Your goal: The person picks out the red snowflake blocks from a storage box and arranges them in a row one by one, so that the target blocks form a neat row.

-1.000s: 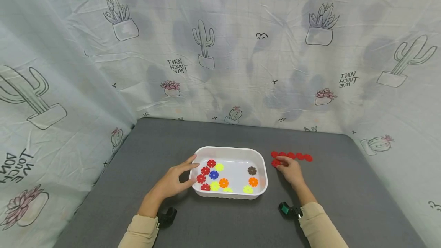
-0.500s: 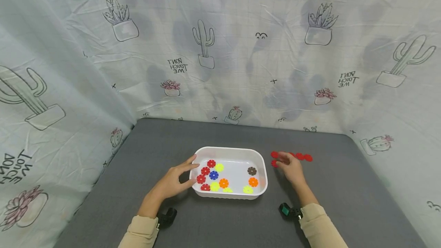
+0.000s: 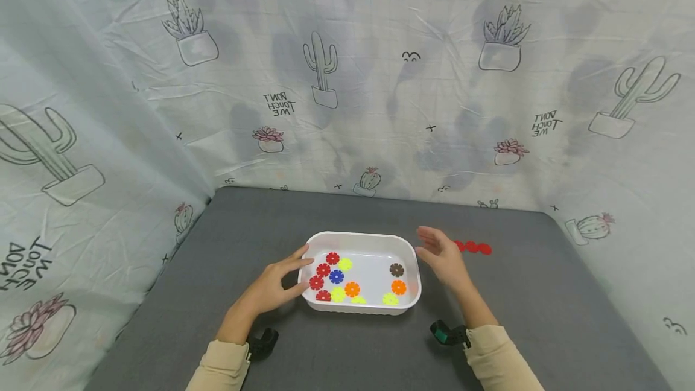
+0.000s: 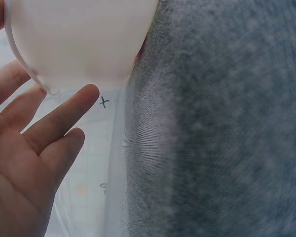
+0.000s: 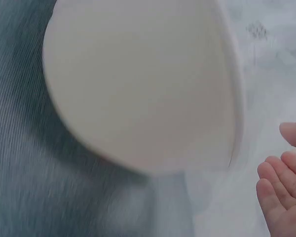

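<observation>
A white plastic tray [image 3: 358, 238] stands on the grey table, with notched flower-shaped discs inside. At its left end, my left hand [image 3: 271, 285] holds the rim; in the left wrist view, two fingers [image 4: 12, 81] hook over it and two extend past it. Four colours show on the left: red discs [image 3: 323, 270], a blue disc [image 3: 336, 276], yellow and orange ones. A brown disc [image 3: 397, 270] lies on the right. My right hand [image 3: 446, 261] hovers beside the tray's right end, fingers loosely extended, holding nothing. Red discs [image 3: 471, 247] lie in a row beyond it, partly hidden by it.
The grey tabletop [image 3: 358, 355] runs all around the tray. Behind and at the sides hangs a pale curtain [image 3: 369, 107] printed with potted cacti. A black camera mount sits at each wrist, the right one [image 3: 447, 333] close over the table.
My right hand has let go of a red disc set down below the row's left end, then lifted and moved left toward the tray. My left hand has stayed at the rim.
</observation>
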`<action>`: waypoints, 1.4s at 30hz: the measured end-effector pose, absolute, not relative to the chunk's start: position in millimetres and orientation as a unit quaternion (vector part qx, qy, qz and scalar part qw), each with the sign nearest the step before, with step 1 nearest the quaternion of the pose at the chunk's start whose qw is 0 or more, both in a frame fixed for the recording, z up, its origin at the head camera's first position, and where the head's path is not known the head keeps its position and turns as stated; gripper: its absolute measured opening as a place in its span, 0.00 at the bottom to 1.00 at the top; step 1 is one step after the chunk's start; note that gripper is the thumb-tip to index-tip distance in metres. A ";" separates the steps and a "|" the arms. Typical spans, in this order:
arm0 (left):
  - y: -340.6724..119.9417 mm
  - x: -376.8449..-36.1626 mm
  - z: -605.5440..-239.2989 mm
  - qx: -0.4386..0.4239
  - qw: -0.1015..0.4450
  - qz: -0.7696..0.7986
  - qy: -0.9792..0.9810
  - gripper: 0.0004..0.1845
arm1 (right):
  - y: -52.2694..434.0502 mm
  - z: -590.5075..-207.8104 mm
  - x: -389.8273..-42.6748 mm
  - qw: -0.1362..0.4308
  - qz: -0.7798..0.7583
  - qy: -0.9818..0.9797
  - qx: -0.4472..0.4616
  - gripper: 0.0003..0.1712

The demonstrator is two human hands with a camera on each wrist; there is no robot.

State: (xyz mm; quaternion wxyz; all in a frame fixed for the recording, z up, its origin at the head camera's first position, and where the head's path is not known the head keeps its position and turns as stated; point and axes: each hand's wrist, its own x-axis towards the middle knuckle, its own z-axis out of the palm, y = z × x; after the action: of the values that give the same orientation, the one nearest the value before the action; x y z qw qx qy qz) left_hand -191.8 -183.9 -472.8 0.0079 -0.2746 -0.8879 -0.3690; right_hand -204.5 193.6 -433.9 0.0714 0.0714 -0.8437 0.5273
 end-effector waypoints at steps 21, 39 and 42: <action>-184.6 -198.7 -470.0 -0.270 0.008 -0.365 -0.891 0.26 | 91.8 -398.6 -199.2 -0.082 0.541 -0.810 0.211 0.27; -186.3 -198.4 -471.8 -0.283 0.009 -0.374 -0.883 0.26 | 46.1 -441.9 -216.0 -0.188 0.462 -0.818 0.287 0.23; -185.9 -198.4 -471.7 -0.286 0.006 -0.375 -0.882 0.26 | 42.3 -447.3 -216.3 -0.209 0.436 -0.826 0.292 0.22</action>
State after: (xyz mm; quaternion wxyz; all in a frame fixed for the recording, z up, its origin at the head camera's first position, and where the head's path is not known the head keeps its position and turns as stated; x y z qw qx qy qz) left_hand -198.4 -185.9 -471.7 0.0064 -0.2863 -0.8818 -0.3748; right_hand -216.3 42.3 -447.3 -0.2088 0.2918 -0.8255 0.4356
